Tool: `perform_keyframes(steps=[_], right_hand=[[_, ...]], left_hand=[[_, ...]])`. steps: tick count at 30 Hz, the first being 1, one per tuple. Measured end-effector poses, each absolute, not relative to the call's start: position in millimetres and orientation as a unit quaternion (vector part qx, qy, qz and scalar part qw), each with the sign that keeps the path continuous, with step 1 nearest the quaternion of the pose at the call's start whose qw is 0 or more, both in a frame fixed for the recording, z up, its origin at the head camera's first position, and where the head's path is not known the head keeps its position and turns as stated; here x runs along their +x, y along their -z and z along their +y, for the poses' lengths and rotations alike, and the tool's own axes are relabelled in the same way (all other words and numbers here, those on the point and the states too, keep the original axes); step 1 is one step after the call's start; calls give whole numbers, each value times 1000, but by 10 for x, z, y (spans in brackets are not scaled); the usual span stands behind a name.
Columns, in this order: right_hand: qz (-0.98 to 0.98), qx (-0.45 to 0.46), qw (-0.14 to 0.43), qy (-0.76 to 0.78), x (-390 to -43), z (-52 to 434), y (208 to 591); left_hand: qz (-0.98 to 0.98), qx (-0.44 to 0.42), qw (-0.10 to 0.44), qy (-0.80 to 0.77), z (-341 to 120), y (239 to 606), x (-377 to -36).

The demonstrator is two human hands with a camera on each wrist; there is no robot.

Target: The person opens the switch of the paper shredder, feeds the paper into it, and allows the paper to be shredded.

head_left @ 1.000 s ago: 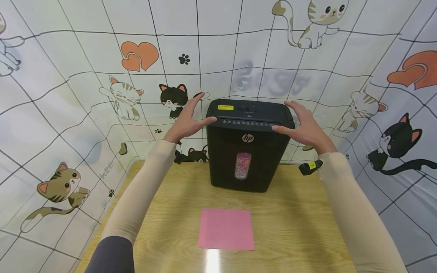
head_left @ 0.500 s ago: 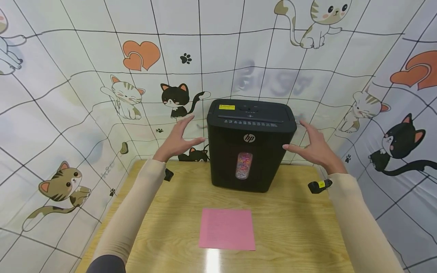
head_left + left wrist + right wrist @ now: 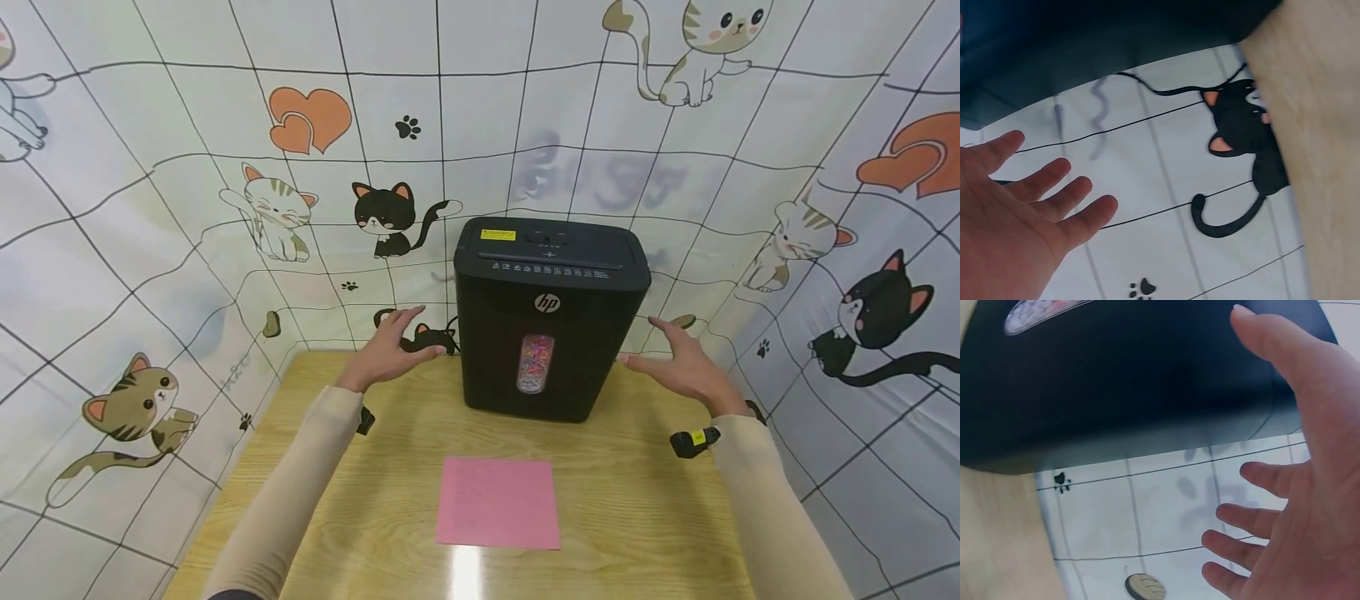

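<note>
A black HP paper shredder (image 3: 551,312) stands at the back of the wooden table (image 3: 360,492), with a small window of coloured shreds in its front. My left hand (image 3: 390,348) hovers open to the left of its lower half, fingers spread (image 3: 1054,200), touching nothing. On the other side my right hand (image 3: 678,362) hangs open beside the shredder (image 3: 1116,375), fingers relaxed (image 3: 1260,531). A pink paper sheet (image 3: 498,502) lies flat on the table in front of the shredder, between my forearms.
A cat-patterned cloth (image 3: 187,208) walls the table on the back and both sides. A black cord (image 3: 435,337) runs behind the shredder's left side. Small black wrist devices (image 3: 688,442) sit on both arms.
Both hands have come down and back from the shredder's top edge to the level of its lower half, off the machine. Shredder and pink sheet have stayed put.
</note>
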State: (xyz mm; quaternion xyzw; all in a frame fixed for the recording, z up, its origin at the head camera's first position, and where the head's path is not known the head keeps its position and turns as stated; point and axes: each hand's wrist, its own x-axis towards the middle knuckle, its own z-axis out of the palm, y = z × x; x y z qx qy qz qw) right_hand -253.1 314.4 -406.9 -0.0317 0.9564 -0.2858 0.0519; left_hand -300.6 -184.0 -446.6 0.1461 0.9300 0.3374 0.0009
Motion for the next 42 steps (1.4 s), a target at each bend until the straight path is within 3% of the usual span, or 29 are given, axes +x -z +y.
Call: perform_keyframes(steps=[25,42], right_hand=[[943,-66,62,319,-2219,2806,5194],[927,-137,64,342,-1967,2327,5875]], left_hand=[[920,137,46,-364,-1700,5651,-2525],[906,172,72,-379,-1470,6228,-2116]])
